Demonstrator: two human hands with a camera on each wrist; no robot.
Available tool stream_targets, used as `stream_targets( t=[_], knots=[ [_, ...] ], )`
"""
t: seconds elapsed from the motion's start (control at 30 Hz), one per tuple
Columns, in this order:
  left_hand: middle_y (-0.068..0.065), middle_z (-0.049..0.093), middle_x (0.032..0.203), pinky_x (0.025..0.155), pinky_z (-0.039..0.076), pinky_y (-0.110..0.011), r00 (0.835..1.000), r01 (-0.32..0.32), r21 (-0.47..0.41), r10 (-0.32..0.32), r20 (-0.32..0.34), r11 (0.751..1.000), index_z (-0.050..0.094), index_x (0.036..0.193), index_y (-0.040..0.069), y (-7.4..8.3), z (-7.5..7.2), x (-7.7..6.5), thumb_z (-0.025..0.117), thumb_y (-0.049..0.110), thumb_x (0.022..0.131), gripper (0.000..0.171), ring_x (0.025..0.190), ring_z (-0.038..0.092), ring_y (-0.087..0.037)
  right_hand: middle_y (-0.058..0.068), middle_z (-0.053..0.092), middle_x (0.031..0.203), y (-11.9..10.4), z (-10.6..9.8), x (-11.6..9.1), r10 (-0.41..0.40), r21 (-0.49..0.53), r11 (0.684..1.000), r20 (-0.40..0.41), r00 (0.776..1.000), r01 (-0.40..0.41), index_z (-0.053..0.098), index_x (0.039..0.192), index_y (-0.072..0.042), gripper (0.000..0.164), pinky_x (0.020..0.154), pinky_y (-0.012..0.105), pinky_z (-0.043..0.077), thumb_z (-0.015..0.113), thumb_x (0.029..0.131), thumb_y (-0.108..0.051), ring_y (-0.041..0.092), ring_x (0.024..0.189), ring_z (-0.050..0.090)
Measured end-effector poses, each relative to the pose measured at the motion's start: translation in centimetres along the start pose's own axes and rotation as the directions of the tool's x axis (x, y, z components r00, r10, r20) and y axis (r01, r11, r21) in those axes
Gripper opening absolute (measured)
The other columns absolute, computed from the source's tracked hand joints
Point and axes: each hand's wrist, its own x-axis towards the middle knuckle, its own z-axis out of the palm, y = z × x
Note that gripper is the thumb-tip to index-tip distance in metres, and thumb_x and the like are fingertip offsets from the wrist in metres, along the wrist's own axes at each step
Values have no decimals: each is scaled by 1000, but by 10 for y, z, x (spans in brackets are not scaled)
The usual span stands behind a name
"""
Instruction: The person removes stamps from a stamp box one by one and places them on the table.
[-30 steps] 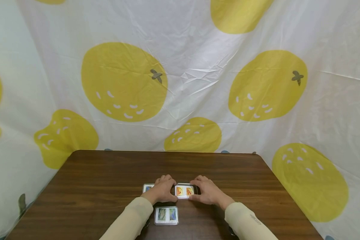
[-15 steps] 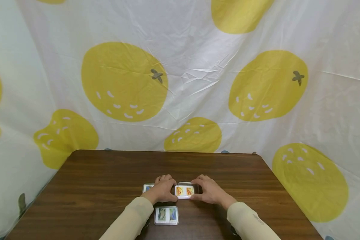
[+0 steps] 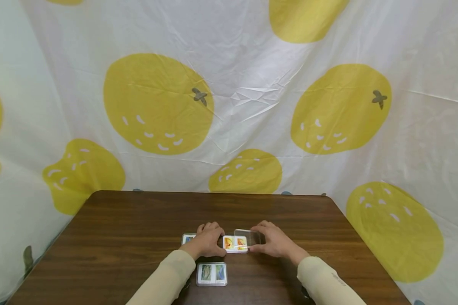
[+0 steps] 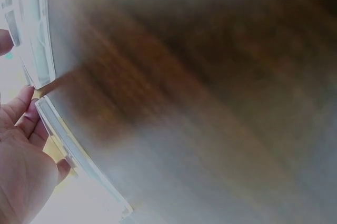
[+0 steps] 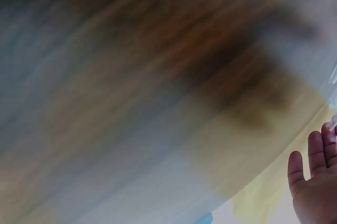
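Note:
Two cards with orange pictures lie side by side in a shallow case (image 3: pixel 229 244) on the table. My left hand (image 3: pixel 206 242) holds this case at its left end, thumb at the near side and fingers at the far side. My right hand (image 3: pixel 272 240) grips a clear plastic lid (image 3: pixel 253 238) by its right end, slightly tilted and overlapping the case's right half. In the left wrist view the left hand (image 4: pixel 23 155) appears beside case edges; the right wrist view catches only part of the right hand (image 5: pixel 316 182) at its border.
A closed clear case (image 3: pixel 211 274) with green and blue pictures lies nearer on the brown wooden table (image 3: pixel 137 220). Another case (image 3: pixel 187 239) is partly hidden behind the left hand. Behind the table hangs a white cloth (image 3: pixel 248 127) with yellow fruit prints.
My right hand has moved right and lifted the clear lid off the orange-picture case, sliding it rightward. The left hand has stayed in place on the case.

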Motion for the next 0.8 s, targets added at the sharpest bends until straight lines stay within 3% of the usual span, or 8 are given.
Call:
stream_targets(
  t=[0.23, 0.8],
  knots=[
    [-2, 51, 115, 108, 25, -57, 1000, 6, 11, -6, 2, 1000, 63, 114, 10, -1, 1, 1, 78, 32, 76, 47, 115, 46, -27, 5, 57, 120, 8, -8, -7, 7, 51, 999, -9, 1000, -6, 63, 128, -6, 62, 96, 49, 44, 81, 80, -41, 27, 114, 53],
    [-2, 51, 116, 107, 25, -58, 1000, -2, 22, 2, 8, 1000, 62, 115, 11, 0, 0, 1, 77, 34, 76, 48, 115, 46, -27, 4, 57, 113, 30, -21, -28, -26, 36, 999, -59, 998, 29, 63, 125, -1, 62, 89, 47, 47, 82, 80, -40, 25, 104, 55]
  ],
)
